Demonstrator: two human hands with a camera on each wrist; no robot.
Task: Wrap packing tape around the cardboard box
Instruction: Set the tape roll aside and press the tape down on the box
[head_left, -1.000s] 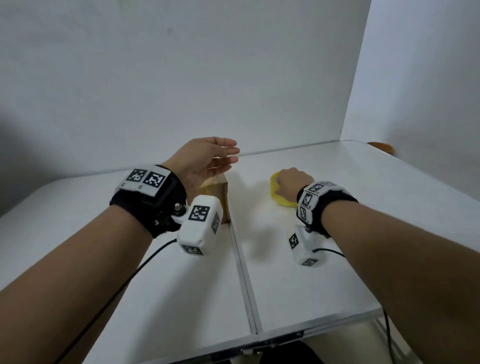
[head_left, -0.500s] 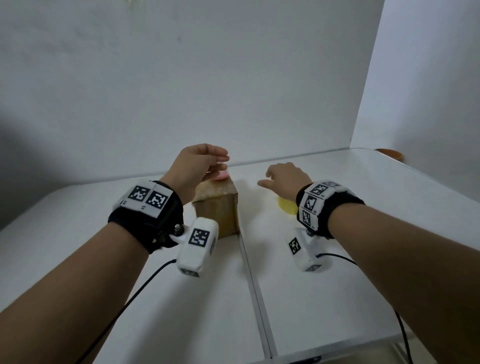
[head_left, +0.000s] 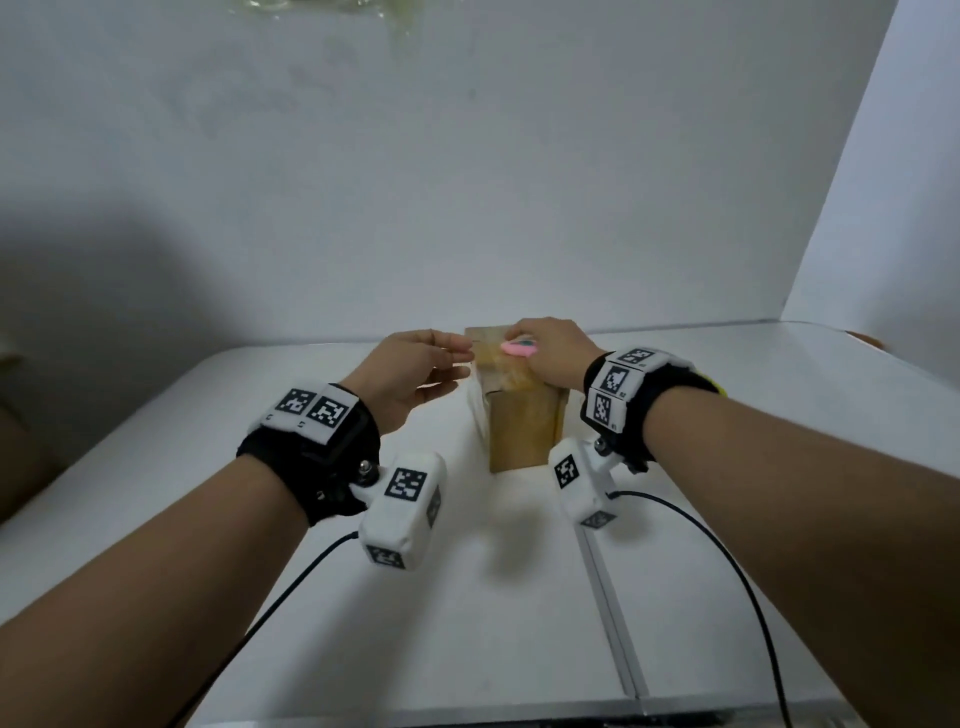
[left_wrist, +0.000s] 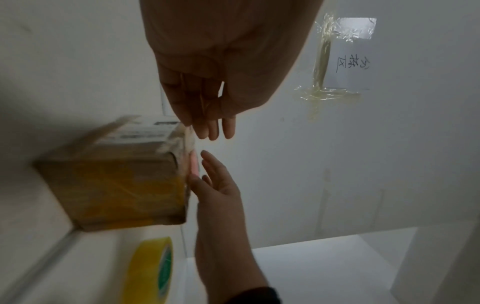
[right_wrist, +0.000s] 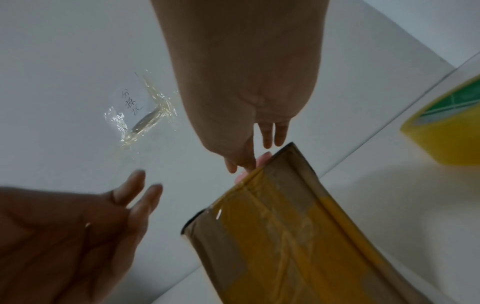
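A cardboard box stands upright on the white table, with yellowish tape over its top and front. My right hand lies over the box top and pinches a small pink object there. The right wrist view shows that pink object at the box's upper edge. My left hand hovers with straight fingers just left of the box top, holding nothing. The yellow tape roll stands on the table to the right of the box; in the head view my right wrist hides most of it.
White walls close off the back and right of the table. A taped paper note hangs on the back wall. A seam runs down the tabletop toward the front edge. Wrist-camera cables trail over the table.
My right hand left the tape roll, crossed to the box top and closed its fingers on the pink object. My left hand drew back from the box top to its left side.
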